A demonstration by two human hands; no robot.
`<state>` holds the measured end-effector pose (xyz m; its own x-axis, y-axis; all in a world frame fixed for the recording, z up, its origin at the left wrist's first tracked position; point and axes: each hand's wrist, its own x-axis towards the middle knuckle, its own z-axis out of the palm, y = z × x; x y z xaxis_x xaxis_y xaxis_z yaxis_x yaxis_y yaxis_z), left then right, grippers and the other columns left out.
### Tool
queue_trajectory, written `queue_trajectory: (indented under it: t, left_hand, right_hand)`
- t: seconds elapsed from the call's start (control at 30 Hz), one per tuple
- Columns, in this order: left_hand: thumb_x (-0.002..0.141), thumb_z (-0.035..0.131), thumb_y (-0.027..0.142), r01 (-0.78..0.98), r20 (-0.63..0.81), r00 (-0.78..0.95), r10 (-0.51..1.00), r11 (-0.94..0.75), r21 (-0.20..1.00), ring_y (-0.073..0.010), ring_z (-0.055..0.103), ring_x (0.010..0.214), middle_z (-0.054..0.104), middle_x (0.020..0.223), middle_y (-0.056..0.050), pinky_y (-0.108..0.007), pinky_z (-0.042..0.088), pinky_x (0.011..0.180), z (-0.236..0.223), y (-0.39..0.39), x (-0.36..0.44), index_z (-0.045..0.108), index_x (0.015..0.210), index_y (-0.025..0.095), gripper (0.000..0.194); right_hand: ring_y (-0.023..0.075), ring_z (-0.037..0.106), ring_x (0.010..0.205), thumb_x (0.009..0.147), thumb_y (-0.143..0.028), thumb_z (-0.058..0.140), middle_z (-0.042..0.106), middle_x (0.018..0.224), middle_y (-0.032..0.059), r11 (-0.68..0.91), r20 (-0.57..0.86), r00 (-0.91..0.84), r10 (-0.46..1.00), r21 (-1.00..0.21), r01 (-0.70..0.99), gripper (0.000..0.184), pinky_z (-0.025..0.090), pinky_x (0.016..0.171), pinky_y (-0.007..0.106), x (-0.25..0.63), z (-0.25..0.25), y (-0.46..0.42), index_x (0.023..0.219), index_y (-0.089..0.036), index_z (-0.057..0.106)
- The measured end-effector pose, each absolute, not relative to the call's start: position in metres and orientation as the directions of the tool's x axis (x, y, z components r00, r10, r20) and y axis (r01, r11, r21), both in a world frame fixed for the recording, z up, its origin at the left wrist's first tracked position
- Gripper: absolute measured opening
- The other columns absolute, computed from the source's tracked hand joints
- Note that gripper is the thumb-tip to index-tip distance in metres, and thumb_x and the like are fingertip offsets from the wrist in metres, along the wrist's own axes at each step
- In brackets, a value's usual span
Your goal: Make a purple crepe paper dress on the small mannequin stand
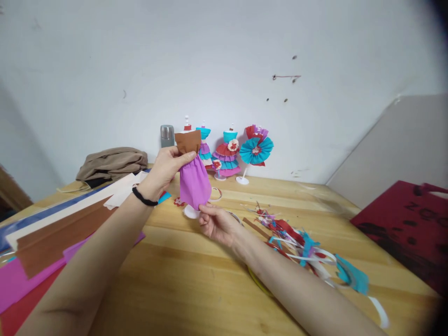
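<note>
A small dress form stands on a white round base, dressed in a brown top and a purple skirt, with a red band at its neck. My left hand grips it at the waist, thumb across the front and the other fingers hidden behind. Down at the lower right of the skirt, my right hand pinches the hem between thumb and fingers. Behind are three more dressed forms, among them one with a tiered skirt and one with a big blue rosette.
Sheets of coloured paper or cloth cover the left of the wooden table. Scraps and strips lie at the right, near a dark red bag. A metal flask and folded brown fabric are by the wall.
</note>
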<state>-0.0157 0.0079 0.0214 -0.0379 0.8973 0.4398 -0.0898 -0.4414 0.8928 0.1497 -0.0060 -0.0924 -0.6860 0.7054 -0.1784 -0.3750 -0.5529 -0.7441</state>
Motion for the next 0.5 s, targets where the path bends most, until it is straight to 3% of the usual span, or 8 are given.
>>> queue_trajectory:
  t: [0.13, 0.23, 0.3, 0.37, 0.5]
  left_hand:
    - [0.058, 0.087, 0.034, -0.063, 0.434, -0.018, 0.901, -0.434, 0.899, -0.0132, 0.058, 0.068, 0.069, 0.075, -0.002, -0.026, 0.043, 0.066, 0.021, 0.009, -0.018, 0.072, 0.076, 0.012, 0.032]
    - [0.06, 0.086, 0.035, -0.003, 0.402, 0.033, 0.915, -0.402, 0.916, -0.0138, 0.059, 0.067, 0.069, 0.074, -0.003, -0.026, 0.043, 0.066, 0.02, 0.01, -0.021, 0.073, 0.078, 0.011, 0.033]
    - [0.061, 0.086, 0.036, 0.009, 0.368, 0.075, 0.927, -0.369, 0.929, -0.0142, 0.06, 0.067, 0.07, 0.075, -0.004, -0.027, 0.043, 0.066, 0.018, 0.01, -0.021, 0.074, 0.078, 0.011, 0.032]
    - [0.061, 0.086, 0.036, -0.003, 0.333, 0.119, 0.935, -0.335, 0.942, -0.0141, 0.059, 0.066, 0.07, 0.074, -0.004, -0.027, 0.043, 0.064, 0.016, 0.009, -0.019, 0.074, 0.077, 0.011, 0.032]
    - [0.059, 0.087, 0.035, -0.03, 0.274, 0.221, 0.936, -0.274, 0.961, -0.0132, 0.058, 0.063, 0.069, 0.07, -0.003, -0.026, 0.043, 0.063, 0.015, 0.005, -0.009, 0.075, 0.072, 0.012, 0.029]
  right_hand:
    - [0.0071, 0.063, 0.044, 0.084, -0.018, 0.069, 0.059, 0.045, -0.0054, -0.577, -0.269, -0.665, 0.697, -0.761, -0.297, 0.01, 0.047, 0.042, 0.011, 0.151, -0.09, -0.011, 0.081, -0.013, 0.06]
    - [0.0138, 0.065, 0.043, 0.075, -0.025, 0.077, 0.061, 0.044, 0.0011, -0.531, -0.313, -0.726, 0.612, -0.843, -0.085, 0.021, 0.045, 0.037, 0.015, 0.16, -0.08, -0.012, 0.082, -0.006, 0.068]
    - [0.012, 0.061, 0.04, 0.071, -0.035, 0.079, 0.063, 0.045, 0.0026, -0.342, -0.306, -0.799, 0.518, -0.93, 0.135, 0.029, 0.042, 0.036, 0.015, 0.17, -0.067, -0.013, 0.077, -0.008, 0.07]
    - [0.0086, 0.052, 0.035, 0.07, -0.043, 0.077, 0.056, 0.039, -0.0019, -0.162, -0.28, -0.832, 0.479, -0.96, 0.23, 0.033, 0.044, 0.041, 0.018, 0.181, -0.048, -0.016, 0.07, -0.011, 0.068]
    - [0.0045, 0.038, 0.035, 0.075, -0.047, 0.07, 0.048, 0.041, -0.0056, 0.15, -0.1, -0.668, 0.737, -0.94, 0.305, 0.038, 0.025, 0.038, 0.018, 0.199, -0.009, -0.026, 0.058, -0.017, 0.053]
